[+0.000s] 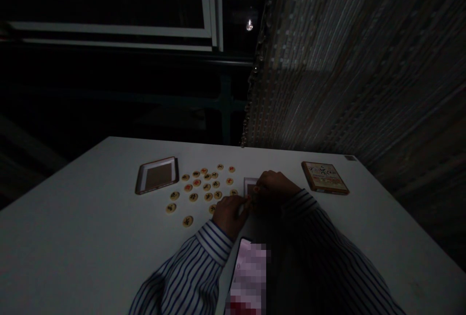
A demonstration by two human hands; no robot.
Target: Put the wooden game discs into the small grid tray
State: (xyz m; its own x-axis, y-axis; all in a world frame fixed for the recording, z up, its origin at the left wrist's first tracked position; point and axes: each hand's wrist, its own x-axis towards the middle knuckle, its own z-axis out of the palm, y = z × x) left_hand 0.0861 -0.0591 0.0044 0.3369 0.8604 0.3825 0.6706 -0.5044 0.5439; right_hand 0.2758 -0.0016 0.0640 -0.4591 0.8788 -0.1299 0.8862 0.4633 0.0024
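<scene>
Round wooden Chinese chess pieces (193,197) with red and black characters lie scattered on the white table, left of my hands. A shallow open box (251,180) stands under and between both hands, largely covered by them. My left hand (230,214) is closed, its thumb and forefinger pinched around a chess piece (248,200) at the box's near left side. Over the box, my right hand (275,185) has its fingers curled in, with a chess piece (256,189) at the fingertips. Shadow hides what lies inside the box.
An empty box lid or tray (158,175) lies at the left, and a flat printed box (324,177) at the right. A lit phone (247,276) rests between my forearms. A bead-string curtain (313,62) hangs behind the table's far edge.
</scene>
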